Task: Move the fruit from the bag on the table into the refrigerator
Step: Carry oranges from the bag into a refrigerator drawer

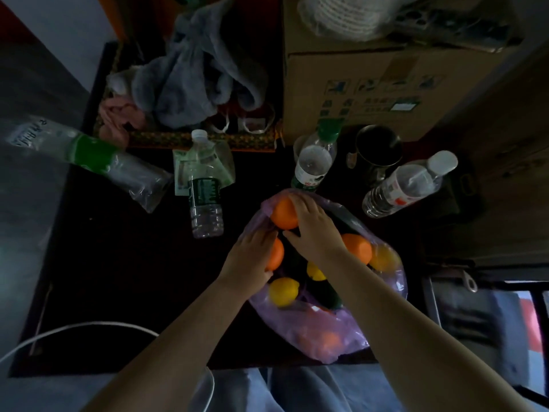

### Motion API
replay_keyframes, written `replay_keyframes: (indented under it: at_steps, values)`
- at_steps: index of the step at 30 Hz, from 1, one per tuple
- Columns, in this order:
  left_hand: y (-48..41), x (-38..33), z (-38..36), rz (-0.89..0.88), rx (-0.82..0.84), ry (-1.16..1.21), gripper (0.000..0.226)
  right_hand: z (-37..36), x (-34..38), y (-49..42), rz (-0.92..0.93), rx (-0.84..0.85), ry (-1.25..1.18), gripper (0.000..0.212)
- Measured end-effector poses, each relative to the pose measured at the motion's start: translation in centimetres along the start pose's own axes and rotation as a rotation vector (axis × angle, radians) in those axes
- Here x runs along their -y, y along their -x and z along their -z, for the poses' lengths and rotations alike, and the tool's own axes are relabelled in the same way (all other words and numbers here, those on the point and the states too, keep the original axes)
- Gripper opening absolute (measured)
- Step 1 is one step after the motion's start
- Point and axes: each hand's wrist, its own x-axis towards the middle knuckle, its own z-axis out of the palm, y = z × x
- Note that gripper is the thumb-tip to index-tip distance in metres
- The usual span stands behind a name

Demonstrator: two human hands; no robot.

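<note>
While both hands grip oranges, left hand (252, 257) and right hand (312, 224), yellow lemons fill the purple bag (341, 337).

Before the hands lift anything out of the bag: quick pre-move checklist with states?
1. Right hand on the far orange: ok, fingers wrap its top and side.
2. Left hand on the near orange: ok, covers it; grip closure cannot tell.
3. Purple plastic bag open: ok, fruit exposed.
4. Remaining fruit visible: ok, third orange and lemon lie loose.
5. Water bottle clear of the lift path: ok, standing left of the bag.
6. Refrigerator open: cannot tell, not in view.
</note>
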Motion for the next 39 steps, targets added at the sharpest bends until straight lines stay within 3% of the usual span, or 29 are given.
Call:
replay_keyframes:
  at_steps: [8, 15, 19, 26, 39]
  values:
    - [1.0, -0.6, -0.3, 0.083, 0.011, -0.052, 0.094, -0.9, 0.1, -1.3, 0.024, -0.04, -0.005, 0.079]
    - [2.9, -0.8, 1.6, 0.098, -0.126, 0.101, 0.082, -0.4, 0.1, -0.2, 0.052, -0.136, -0.043, 0.073]
    - [3.8, -1.2, 3.5, -0.009, -0.188, 0.109, 0.078, 1.5, 0.2, 2.9, 0.002, -0.254, -0.156, 0.071]
    - [5.5, -1.2, 7.0, -0.227, -0.208, 0.197, 0.079, 4.3, 2.7, 11.0, -0.206, -0.491, -0.154, 0.076]
    - [12.5, -2.1, 12.9, -0.649, -0.257, 0.3, 0.08, 2.1, 14.9, 25.9, -0.526, -0.992, -0.149, 0.074]
